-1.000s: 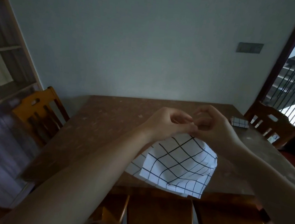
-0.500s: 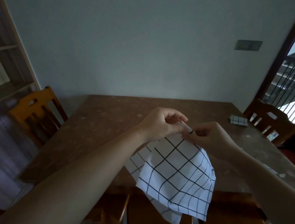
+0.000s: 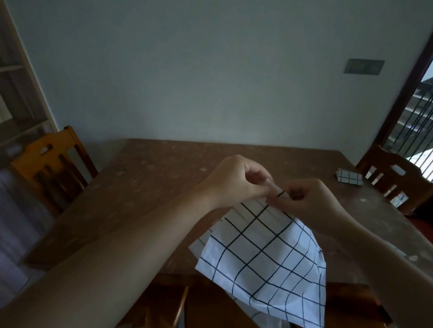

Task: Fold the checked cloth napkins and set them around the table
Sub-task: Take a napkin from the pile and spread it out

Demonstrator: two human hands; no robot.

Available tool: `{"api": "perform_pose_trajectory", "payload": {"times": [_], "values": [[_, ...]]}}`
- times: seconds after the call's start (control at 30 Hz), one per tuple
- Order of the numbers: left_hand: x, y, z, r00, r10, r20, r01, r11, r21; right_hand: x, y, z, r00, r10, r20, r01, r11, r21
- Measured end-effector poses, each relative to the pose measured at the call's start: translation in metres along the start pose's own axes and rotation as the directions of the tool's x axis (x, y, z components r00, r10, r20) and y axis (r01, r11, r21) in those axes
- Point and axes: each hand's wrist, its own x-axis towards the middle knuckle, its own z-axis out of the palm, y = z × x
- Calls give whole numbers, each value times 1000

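Two bare forearms, no sleeves, left hand (image 3: 237,182), right hand (image 3: 311,201)

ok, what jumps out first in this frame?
The white checked napkin, held up in the middle of the view, hanging over the near edge of the brown table. The left hand and right hand both pinch its top corner. A folded napkin lies at the far right by a wooden chair.

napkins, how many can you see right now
2. One napkin hangs over the near table edge, pinched at its top by the left hand and right hand. A folded napkin lies far right on the table. Others may be out of view.
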Motion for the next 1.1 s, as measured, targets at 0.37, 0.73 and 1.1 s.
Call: {"api": "perform_pose_trajectory", "payload": {"times": [0.37,0.73,1.1], "values": [[7,-4,7,965,184,-184,-168,981,100,-1,0,-5,999,-44,-28,43,998,-55],[8,3,6,978,110,-176,-112,994,1,-1,4,-8,999,-37,-12,36,994,-104],[0,7,4,980,184,-75,-166,967,195,-3,-4,-12,997,-56,47,63,982,-177]]}}
